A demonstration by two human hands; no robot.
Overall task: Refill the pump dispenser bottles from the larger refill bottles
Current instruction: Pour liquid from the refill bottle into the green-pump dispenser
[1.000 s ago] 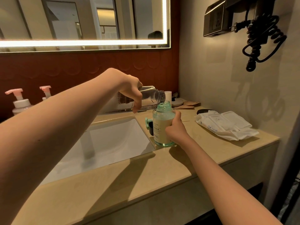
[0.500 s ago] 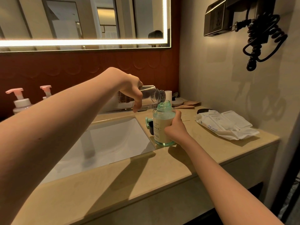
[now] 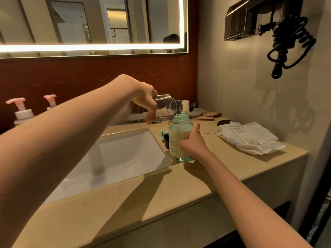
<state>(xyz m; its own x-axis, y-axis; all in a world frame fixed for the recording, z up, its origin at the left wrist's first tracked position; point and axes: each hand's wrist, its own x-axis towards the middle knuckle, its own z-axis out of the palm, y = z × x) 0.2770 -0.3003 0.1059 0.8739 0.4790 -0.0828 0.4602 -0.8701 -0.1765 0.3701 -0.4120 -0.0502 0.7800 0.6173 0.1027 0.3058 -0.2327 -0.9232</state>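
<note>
A green-tinted dispenser bottle (image 3: 179, 138) stands upright and uncapped on the beige counter, just right of the sink. My right hand (image 3: 192, 143) grips its lower right side. My left hand (image 3: 143, 99) holds a clear refill bottle (image 3: 167, 106) tipped almost level, its threaded mouth right over the green bottle's open neck. The green pump head (image 3: 163, 136) lies on the counter behind the bottle, beside a black cap (image 3: 167, 141).
The white sink basin (image 3: 116, 158) fills the counter's left. Two pink-pump bottles (image 3: 22, 111) stand at the back left. A pack of wet wipes (image 3: 249, 138) lies at the right, small items sit in the back corner, and a coiled black cord (image 3: 288, 45) hangs on the right wall.
Both hands and both bottles keep nearly the same pose; the clear bottle stays tipped over the green bottle's neck.
</note>
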